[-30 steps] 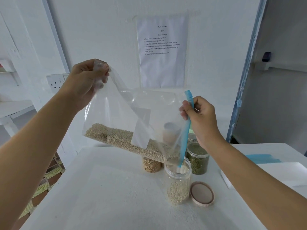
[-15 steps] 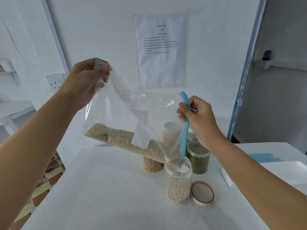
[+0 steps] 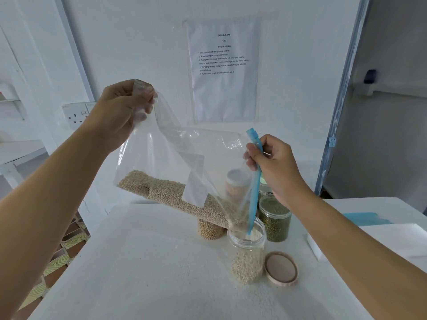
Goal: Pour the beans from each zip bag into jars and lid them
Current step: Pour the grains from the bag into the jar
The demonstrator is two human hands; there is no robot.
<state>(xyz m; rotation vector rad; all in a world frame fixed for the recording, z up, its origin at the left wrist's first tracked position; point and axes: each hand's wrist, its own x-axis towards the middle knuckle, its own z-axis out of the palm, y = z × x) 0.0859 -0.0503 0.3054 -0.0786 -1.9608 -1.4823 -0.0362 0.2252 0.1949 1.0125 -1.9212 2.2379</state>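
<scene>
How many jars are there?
4: the open jar under the bag, the green-bean jar behind it, the tan-bean jar further left, a lidded jar seen through the bag. Another may hide behind the right hand.

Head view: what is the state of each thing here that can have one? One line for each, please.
front jar: unlidded, partly filled.
zip bag: open, tilted, pale beans inside, mouth corner over the front jar.
lid: off, lying on the table beside the front jar.
green-bean jar: nearly full; lid not clear.
left hand: grips the bag's raised corner.
right hand: pinches the blue zip strip.
</scene>
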